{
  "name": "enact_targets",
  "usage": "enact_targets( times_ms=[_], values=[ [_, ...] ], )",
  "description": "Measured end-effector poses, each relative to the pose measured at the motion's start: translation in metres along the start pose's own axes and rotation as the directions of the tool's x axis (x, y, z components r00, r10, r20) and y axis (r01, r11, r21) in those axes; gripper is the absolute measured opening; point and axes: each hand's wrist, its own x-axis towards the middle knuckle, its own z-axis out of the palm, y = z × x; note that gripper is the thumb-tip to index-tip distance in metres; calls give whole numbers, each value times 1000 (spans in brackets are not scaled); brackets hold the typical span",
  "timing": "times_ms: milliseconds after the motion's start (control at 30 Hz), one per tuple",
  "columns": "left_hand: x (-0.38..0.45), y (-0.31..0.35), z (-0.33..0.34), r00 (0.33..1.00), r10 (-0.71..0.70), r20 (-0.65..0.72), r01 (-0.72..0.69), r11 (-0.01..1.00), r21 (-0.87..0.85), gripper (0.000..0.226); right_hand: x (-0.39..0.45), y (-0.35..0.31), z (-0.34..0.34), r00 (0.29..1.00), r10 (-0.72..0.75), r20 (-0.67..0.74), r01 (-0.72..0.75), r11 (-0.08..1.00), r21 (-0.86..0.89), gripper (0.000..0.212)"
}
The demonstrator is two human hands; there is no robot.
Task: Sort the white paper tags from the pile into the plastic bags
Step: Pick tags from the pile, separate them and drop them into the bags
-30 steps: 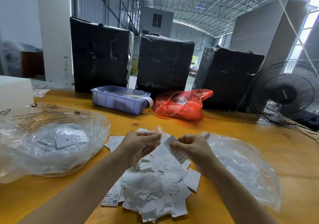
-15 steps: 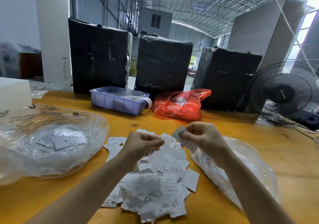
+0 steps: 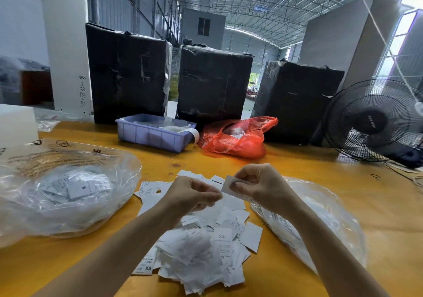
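A pile of white paper tags (image 3: pixel 206 241) lies on the yellow table in front of me, some marked XS, S and XXL. My right hand (image 3: pixel 258 184) pinches one white tag (image 3: pixel 226 185) above the far side of the pile. Just to its left, my left hand (image 3: pixel 192 196) hovers over the pile with its fingers curled, and I see nothing in it. A clear plastic bag (image 3: pixel 68 196) holding tags sits at the left. A second clear bag (image 3: pixel 325 219) with tags lies at the right, under my right forearm.
A purple plastic bin (image 3: pixel 153 134) and a red plastic bag (image 3: pixel 235 139) sit further back on the table (image 3: pixel 377 205). Behind them stand three black wrapped boxes (image 3: pixel 215 84). A black fan (image 3: pixel 375 120) stands at the right edge, and a white block (image 3: pixel 16 122) at the far left.
My right hand has lifted the tag up from the pile, swung a little right, then come back towards my left hand. The left hand has stayed curled over the pile.
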Motion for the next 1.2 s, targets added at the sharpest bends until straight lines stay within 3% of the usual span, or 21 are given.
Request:
enact_targets(
  times_ms=[467,700,900,1200],
  values=[
    [-2,2,-1,994,-40,100,29,994,104,4,-1,-1,0,999,-31,-8,31,999,-9,8],
    [-2,3,-2,993,-52,103,40,993,108,6,-1,0,0,998,-3,68,5,1000,-31,6],
    [-2,3,-2,992,-57,108,45,993,113,7,0,-1,-8,1000,-1,-13,2,997,79,12],
    [-3,5,-2,992,-70,107,55,989,136,12,-1,0,-1,994,19,105,-11,997,-77,6]
  ],
)
